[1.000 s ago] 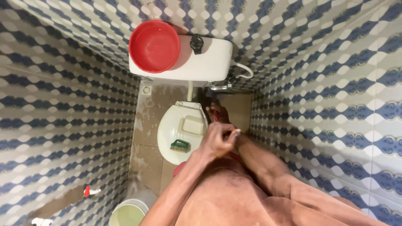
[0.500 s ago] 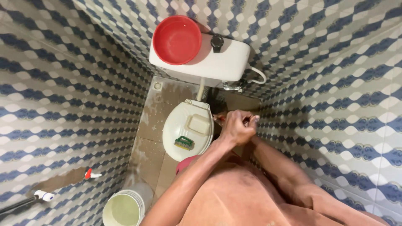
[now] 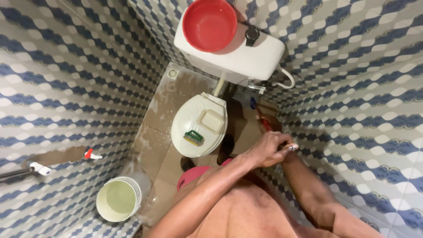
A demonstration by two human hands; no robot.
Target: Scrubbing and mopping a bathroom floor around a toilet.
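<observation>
My left hand (image 3: 264, 150) is closed in a fist to the right of the white toilet (image 3: 198, 128), near the right tiled wall. It grips a thin tool: a red handle (image 3: 265, 124) sticks out above the fist and a small silvery end (image 3: 291, 147) shows at its right. My right hand (image 3: 285, 155) is tucked under and behind the left one, mostly hidden; only its wrist and forearm show. The toilet lid is down, and a green scrub brush (image 3: 193, 138) lies on it.
A red basin (image 3: 209, 24) and a black wristwatch (image 3: 252, 34) rest on the white cistern (image 3: 269, 57). A white bucket (image 3: 116, 200) stands on the wet brown floor at lower left. A pink round thing (image 3: 191, 176) lies by my body. A red-handled tap (image 3: 90, 154) juts from the left wall.
Both hands have moved right and down, away from the toilet lid toward the right wall. The view has swung, so the cistern and basin sit higher and further right.
</observation>
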